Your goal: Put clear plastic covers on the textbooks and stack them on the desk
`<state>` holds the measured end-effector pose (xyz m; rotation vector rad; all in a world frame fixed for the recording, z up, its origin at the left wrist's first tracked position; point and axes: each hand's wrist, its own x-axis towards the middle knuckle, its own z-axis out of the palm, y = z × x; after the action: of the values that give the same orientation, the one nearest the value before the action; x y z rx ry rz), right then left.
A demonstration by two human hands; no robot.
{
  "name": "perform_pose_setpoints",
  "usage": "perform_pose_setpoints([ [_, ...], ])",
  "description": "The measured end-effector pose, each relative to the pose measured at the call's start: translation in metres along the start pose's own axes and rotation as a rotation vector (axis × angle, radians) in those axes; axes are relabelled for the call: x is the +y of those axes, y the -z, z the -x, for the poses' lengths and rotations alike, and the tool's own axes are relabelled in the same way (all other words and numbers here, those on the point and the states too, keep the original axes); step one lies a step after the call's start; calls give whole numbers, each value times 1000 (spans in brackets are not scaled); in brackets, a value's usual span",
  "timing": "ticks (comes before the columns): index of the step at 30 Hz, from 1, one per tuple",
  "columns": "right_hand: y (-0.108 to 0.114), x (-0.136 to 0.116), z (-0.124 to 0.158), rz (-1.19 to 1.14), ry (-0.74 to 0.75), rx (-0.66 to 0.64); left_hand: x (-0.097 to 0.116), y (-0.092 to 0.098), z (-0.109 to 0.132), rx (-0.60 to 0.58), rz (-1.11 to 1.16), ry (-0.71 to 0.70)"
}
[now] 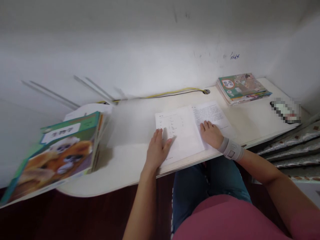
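An open booklet (183,143) of white printed pages lies on the white desk in front of me. My left hand (157,148) rests flat on the lower left edge of its left page, thumb apart from the fingers. On the right page (208,113), which carries dense lines of text, my right hand (212,134) lies with its fingers stretched out and slightly bent. A grey band (231,149) is around my right wrist. Neither hand grasps anything that I can see.
A stack of textbooks (65,146) with monkeys on the top cover stands at the left. Another book stack (242,87) is at the back right. Beside it lies a phone-like object (285,111), blurred out. A yellow cable (172,92) runs along the wall to a desk hole.
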<state>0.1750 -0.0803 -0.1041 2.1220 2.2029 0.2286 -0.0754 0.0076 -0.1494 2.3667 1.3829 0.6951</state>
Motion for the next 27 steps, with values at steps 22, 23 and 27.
perform_pose_setpoints([
  [22, -5, 17, 4, -28, 8, 48, 4, 3, -1, -18, 27, 49],
  [23, -6, 18, 4, -42, 15, 56, 4, 3, -1, -18, 22, 48],
  [27, -7, 18, 13, -120, 60, 119, 3, 2, -1, -14, 3, 27],
])
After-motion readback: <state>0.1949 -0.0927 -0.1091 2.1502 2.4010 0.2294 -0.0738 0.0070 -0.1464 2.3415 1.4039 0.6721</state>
